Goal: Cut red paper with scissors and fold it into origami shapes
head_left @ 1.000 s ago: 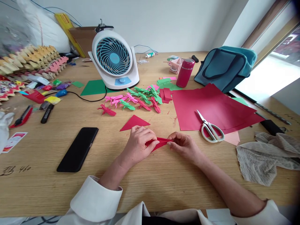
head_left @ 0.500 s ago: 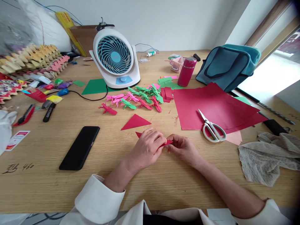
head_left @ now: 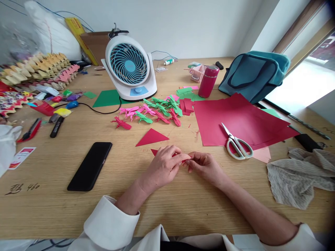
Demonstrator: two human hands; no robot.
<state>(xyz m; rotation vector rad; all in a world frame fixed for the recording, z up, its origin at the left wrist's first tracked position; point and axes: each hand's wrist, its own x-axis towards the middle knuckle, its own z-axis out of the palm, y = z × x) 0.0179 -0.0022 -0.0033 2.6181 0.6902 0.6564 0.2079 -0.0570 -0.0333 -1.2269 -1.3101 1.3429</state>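
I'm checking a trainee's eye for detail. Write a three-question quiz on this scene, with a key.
1. Multiple choice: in this view, which stands between the fan and the blue bag? a) black marker b) red flask c) grey cloth
2. True or false: the scissors lie partly over the large red sheets.
3. Fill the gap: a corner of the handled red paper pokes out beside the ____, the hand nearer the black phone.
Key: 1. b; 2. true; 3. left hand.

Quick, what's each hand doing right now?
Left hand: closed over a piece of red paper, hiding most of it.
Right hand: closed, thumb and fingers pinching the paper's right end.
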